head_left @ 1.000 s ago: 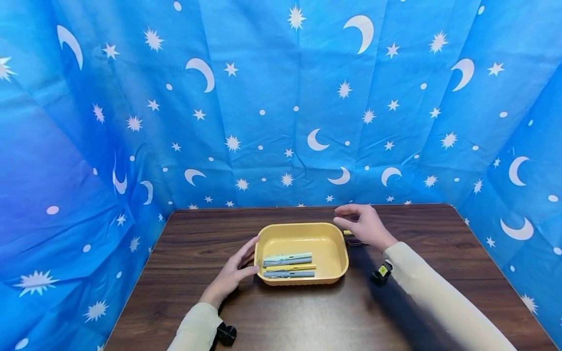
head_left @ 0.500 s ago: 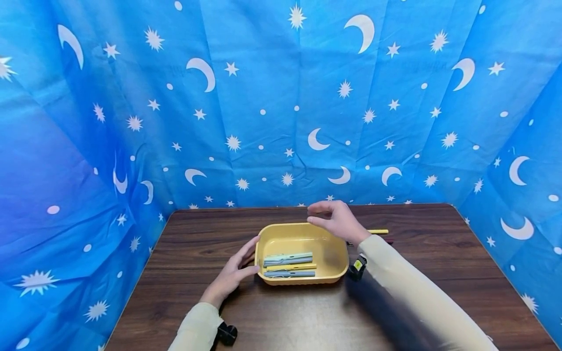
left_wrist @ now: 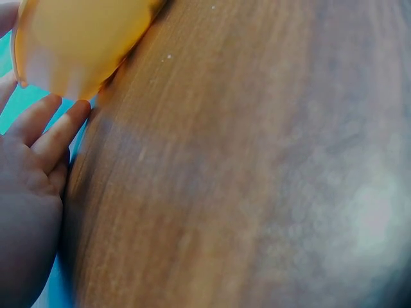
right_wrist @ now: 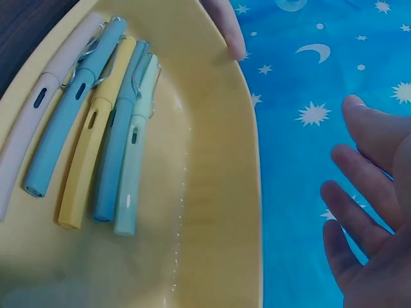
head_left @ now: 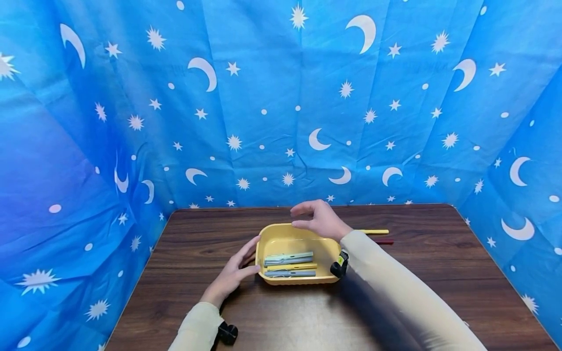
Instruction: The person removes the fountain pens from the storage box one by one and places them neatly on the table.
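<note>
A yellow rectangular tray (head_left: 303, 236) stands on the table with several capped pens inside. In the right wrist view they lie side by side: a pale lilac pen (right_wrist: 29, 119), two blue ones, a yellow pen (right_wrist: 90, 154) and a mint green pen (right_wrist: 131, 167). My left hand (head_left: 234, 270) rests against the tray's left end, fingers fairly straight, thumb by the near corner. My right hand (head_left: 322, 219) hovers over the tray's far right part, fingers relaxed and apart, holding nothing. Its wrist and sleeve hide the tray's right end.
Right of the tray, partly behind the right sleeve, a yellow pen (head_left: 375, 232) and a dark red pen (head_left: 385, 242) lie on the dark wooden table (head_left: 197, 234). A blue curtain (head_left: 263, 126) with stars and moons surrounds the table.
My right hand has moved left from beside the tray's right end to above it, uncovering the ends of the yellow and dark red pens. My left hand stays at the tray.
</note>
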Available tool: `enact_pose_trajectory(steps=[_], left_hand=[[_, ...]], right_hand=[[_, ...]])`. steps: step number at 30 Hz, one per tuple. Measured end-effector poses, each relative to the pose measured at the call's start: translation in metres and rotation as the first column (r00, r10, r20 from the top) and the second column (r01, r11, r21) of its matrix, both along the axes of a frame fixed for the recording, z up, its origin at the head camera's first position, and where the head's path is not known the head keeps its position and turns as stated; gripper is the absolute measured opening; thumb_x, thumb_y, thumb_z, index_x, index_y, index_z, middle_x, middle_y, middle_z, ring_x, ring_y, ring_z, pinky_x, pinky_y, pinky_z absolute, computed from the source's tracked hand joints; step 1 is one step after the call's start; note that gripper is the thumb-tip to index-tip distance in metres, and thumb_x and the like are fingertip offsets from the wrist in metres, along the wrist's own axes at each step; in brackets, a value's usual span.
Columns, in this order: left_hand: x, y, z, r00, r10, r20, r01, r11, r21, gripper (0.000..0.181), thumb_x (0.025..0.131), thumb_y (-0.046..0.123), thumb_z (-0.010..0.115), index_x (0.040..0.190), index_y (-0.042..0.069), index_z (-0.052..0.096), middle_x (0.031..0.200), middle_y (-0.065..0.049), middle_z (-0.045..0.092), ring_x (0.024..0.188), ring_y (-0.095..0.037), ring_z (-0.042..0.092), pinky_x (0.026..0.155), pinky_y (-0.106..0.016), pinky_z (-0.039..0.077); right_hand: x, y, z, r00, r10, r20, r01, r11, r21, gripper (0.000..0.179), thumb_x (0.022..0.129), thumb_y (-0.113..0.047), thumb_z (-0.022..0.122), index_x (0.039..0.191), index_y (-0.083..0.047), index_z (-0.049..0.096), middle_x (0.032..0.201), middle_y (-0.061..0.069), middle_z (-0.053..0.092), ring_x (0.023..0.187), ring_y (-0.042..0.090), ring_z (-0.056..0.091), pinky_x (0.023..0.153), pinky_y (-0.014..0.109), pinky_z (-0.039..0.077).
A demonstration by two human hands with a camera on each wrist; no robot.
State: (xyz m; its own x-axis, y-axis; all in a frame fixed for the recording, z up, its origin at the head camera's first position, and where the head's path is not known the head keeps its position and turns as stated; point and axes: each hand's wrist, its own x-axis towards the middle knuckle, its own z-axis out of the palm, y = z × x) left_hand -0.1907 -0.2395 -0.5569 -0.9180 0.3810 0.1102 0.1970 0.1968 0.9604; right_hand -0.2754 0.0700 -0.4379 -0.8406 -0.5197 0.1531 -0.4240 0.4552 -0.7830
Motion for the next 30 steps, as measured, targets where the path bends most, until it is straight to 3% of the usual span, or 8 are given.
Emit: enact_pose_trajectory(steps=[7, 14, 17, 24, 30], left_hand=[[0.000, 0.000, 0.000, 1.000, -0.007, 0.004, 0.007, 1.000, 0.003, 0.077, 0.103, 0.011, 0.066, 0.168, 0.024, 0.028, 0.170, -0.012, 0.034, 0.152, -0.039, 0.038, 0.120, -0.066, 0.027], [-0.001, -0.001, -0.001, 1.000, -0.005, 0.006, 0.005, 1.000, 0.001, 0.077, 0.103, 0.011, 0.066, 0.168, 0.025, 0.028, 0.171, -0.010, 0.033, 0.152, -0.038, 0.038, 0.121, -0.066, 0.026], [-0.001, -0.001, -0.001, 1.000, -0.004, 0.007, 0.004, 1.000, -0.004, 0.076, 0.103, 0.012, 0.066, 0.168, 0.026, 0.028, 0.171, -0.010, 0.032, 0.152, -0.038, 0.038, 0.121, -0.066, 0.026], [-0.001, 0.000, 0.002, 1.000, -0.002, 0.023, 0.002, 1.000, 0.002, 0.077, 0.103, 0.013, 0.067, 0.168, 0.028, 0.029, 0.170, -0.009, 0.033, 0.152, -0.038, 0.038, 0.121, -0.065, 0.026], [-0.001, 0.000, 0.000, 1.000, 0.000, 0.024, 0.000, 1.000, 0.001, 0.077, 0.103, 0.013, 0.067, 0.168, 0.027, 0.029, 0.170, -0.010, 0.033, 0.152, -0.038, 0.038, 0.122, -0.067, 0.025]], right_hand=[[-0.003, -0.007, -0.008, 0.999, 0.009, 0.036, -0.010, 0.999, 0.038, 0.030, 0.094, -0.017, 0.081, 0.123, -0.011, 0.078, 0.122, 0.005, 0.077, 0.134, 0.028, 0.060, 0.109, 0.050, 0.051], [-0.006, -0.010, -0.016, 0.996, 0.073, 0.059, -0.077, 0.995, 0.066, 0.029, 0.094, -0.011, 0.080, 0.122, -0.006, 0.077, 0.117, 0.011, 0.078, 0.113, 0.027, 0.072, 0.094, 0.040, 0.059], [-0.007, -0.012, -0.020, 0.993, 0.093, 0.077, -0.100, 0.991, 0.090, 0.029, 0.093, -0.010, 0.081, 0.122, -0.007, 0.077, 0.117, 0.009, 0.078, 0.111, 0.024, 0.073, 0.093, 0.037, 0.060], [-0.008, -0.015, -0.031, 0.986, 0.148, 0.072, -0.159, 0.969, 0.190, 0.029, 0.094, -0.012, 0.081, 0.122, -0.004, 0.077, 0.115, 0.006, 0.079, 0.109, 0.022, 0.074, 0.095, 0.036, 0.059], [-0.005, -0.018, -0.037, 0.973, 0.192, 0.131, -0.219, 0.946, 0.240, 0.029, 0.093, -0.009, 0.080, 0.120, -0.001, 0.077, 0.116, 0.010, 0.079, 0.109, 0.023, 0.074, 0.096, 0.040, 0.059]])
